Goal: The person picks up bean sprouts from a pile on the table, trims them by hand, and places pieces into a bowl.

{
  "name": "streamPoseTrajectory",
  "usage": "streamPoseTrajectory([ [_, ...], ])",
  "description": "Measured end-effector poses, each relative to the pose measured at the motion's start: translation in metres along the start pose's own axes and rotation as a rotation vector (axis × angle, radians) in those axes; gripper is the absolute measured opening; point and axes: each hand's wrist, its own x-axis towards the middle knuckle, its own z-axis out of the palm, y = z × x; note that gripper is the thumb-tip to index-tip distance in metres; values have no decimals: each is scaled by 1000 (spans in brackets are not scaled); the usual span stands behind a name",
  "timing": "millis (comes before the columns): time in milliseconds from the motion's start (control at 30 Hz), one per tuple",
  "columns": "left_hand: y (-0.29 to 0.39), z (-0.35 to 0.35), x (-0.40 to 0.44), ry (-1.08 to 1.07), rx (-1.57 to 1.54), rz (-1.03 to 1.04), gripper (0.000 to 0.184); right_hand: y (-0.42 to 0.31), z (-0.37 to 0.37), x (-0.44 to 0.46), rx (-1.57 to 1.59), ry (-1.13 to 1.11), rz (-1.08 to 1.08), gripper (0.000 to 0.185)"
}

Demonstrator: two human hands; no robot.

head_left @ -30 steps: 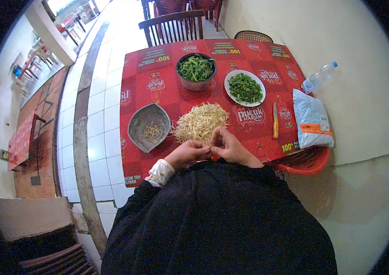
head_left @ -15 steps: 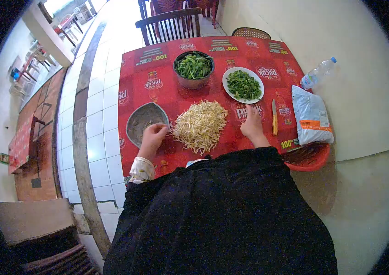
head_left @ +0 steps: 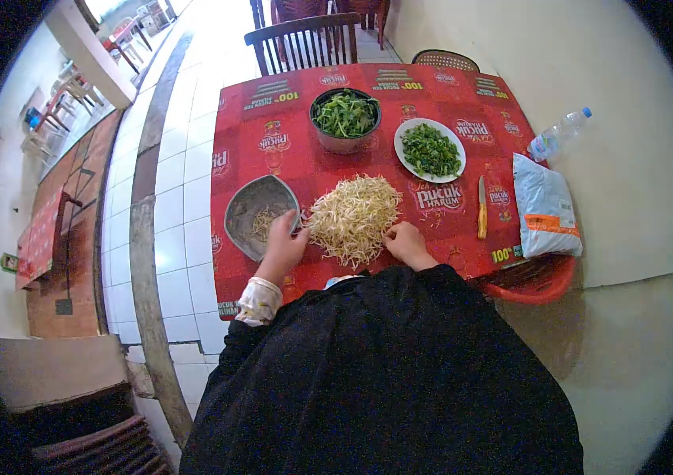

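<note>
A heap of pale bean sprouts lies on the red patterned tablecloth. At the heap's right edge, my right hand has its fingers pressed together; whether sprouts are between them is too small to tell. My left hand is between the heap and the grey bowl, near the bowl's right rim, with thumb and fingers apart and nothing visible in it. Some sprout scraps lie inside that bowl. Behind the heap are a pot of green leaves and a white plate of chopped greens.
A knife with a yellow handle lies right of the plate. Beyond it are a grey plastic package and a plastic bottle. A red chair stands at the table's right front, a wooden chair behind the table.
My hands were together in front of the heap, then parted. The left went to the bowl and has since moved slightly right; the right went toward the plate and has come back to the heap.
</note>
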Motion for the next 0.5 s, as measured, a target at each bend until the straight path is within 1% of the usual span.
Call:
streamPoseTrajectory([
  [33, 7, 7, -2, -63, -138, -25, 50, -4, -6, -2, 56, 5, -7, 21],
  [100, 19, 22, -8, -193, -415, -75, 44, -7, -10, -5, 189, 36, -114, 21],
  [133, 26, 28, -8, -243, -443, -64, 42, -9, -12, -7, 255, 51, -165, 22],
  [200, 41, 38, -8, -347, -497, -41, 38, -31, -31, -20, 325, 18, -192, 23],
  [233, 47, 42, -8, -359, -486, -14, 36, -43, -38, -26, 361, 3, -205, 23],
  [300, 58, 46, -6, -385, -460, 41, 33, -56, -43, -33, 361, 44, -242, 23],
  [400, 67, 46, -2, -404, -355, 32, 29, -57, -41, -35, 378, 81, -295, 24],
  [467, 68, 47, -2, -385, -417, 24, 28, -55, -43, -36, 383, 82, -322, 23],
  [500, 68, 47, -3, -374, -447, 17, 28, -55, -44, -37, 493, 50, -268, 25],
])
